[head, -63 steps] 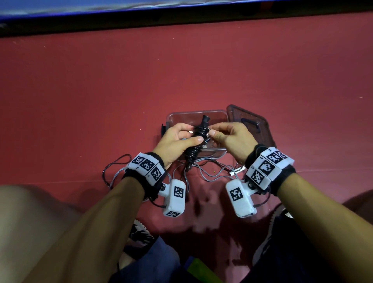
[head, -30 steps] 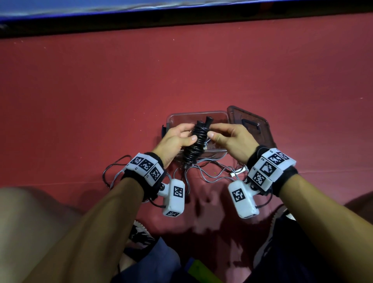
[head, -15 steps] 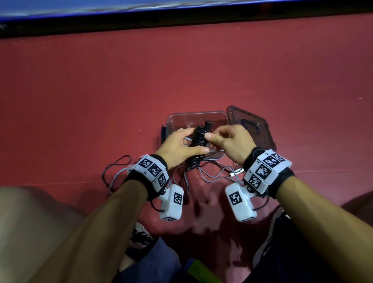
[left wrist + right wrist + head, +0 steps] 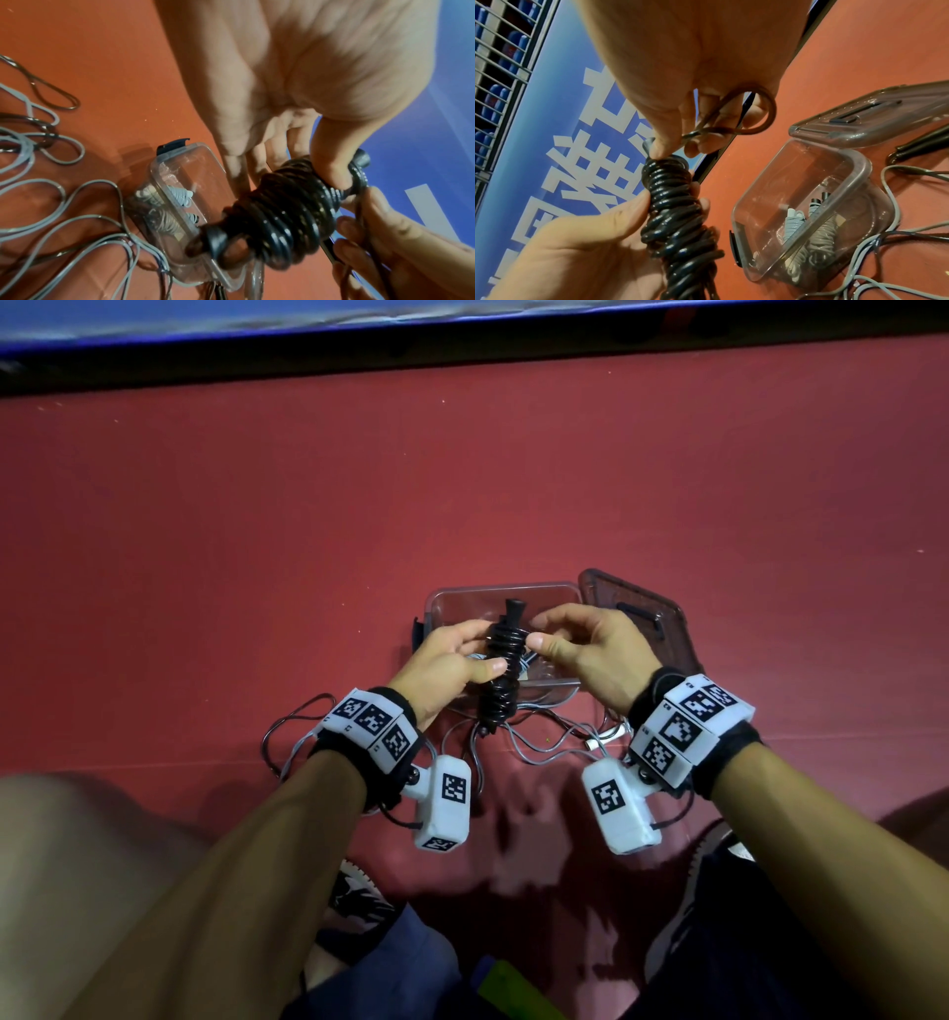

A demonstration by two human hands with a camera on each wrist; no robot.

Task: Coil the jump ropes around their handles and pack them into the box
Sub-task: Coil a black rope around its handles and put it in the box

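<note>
Above the clear box (image 4: pixel 500 595), the left hand (image 4: pixel 441 662) grips the coiled black jump rope (image 4: pixel 503 675) while the right hand (image 4: pixel 585 654) pinches its last loop (image 4: pixel 754 113). If that loop slips free, the stiff coils would likely spring loose. Two wound ropes already fill part of the box; its lid (image 4: pixel 637 613) lies aside, and loose grey ropes (image 4: pixel 544 744) crowd the near rim.
</note>
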